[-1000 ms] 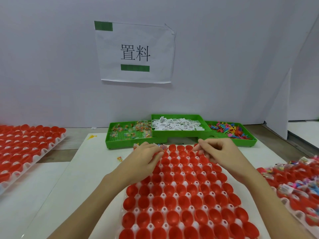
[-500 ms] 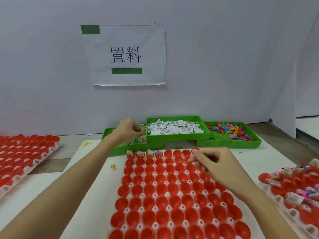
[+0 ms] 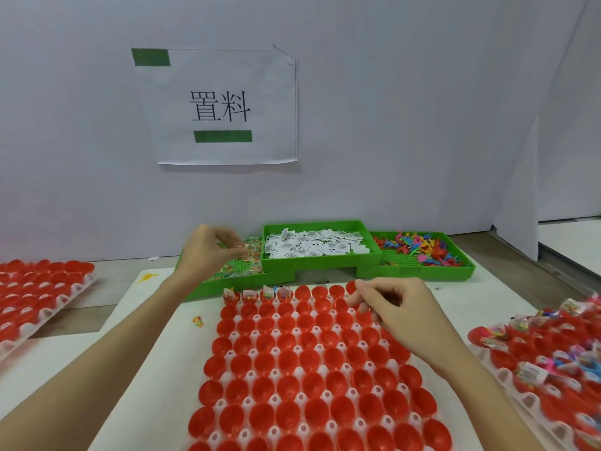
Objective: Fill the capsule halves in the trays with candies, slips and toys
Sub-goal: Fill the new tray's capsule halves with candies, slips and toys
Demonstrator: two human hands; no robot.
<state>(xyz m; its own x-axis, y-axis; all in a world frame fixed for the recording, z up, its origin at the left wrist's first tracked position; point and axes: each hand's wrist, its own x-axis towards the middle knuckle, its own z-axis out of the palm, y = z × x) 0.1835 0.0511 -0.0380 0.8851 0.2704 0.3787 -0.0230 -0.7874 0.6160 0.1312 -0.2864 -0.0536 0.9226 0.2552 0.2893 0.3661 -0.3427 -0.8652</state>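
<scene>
A white tray (image 3: 250, 402) of red capsule halves (image 3: 292, 362) lies in front of me. Several halves in its far row hold wrapped candies (image 3: 266, 292); the others are bare. My left hand (image 3: 208, 249) hovers over the green candy bin (image 3: 234, 275), fingers pinching wrapped candies (image 3: 250, 250). My right hand (image 3: 400, 307) rests over the tray's far right corner, fingers curled; whether it holds anything is hidden. Behind are a green bin of white slips (image 3: 315, 247) and a green bin of coloured toys (image 3: 419, 249).
A tray of bare red halves (image 3: 39, 288) sits at the left. At the right is a tray with filled halves (image 3: 553, 349). One loose candy (image 3: 198, 321) lies on the white mat. A labelled paper (image 3: 221, 105) hangs on the wall behind.
My left hand has left the tray's far row and reached back into the candy bin. Candies now sit in the far-left halves. My right hand has stayed at the far right corner.
</scene>
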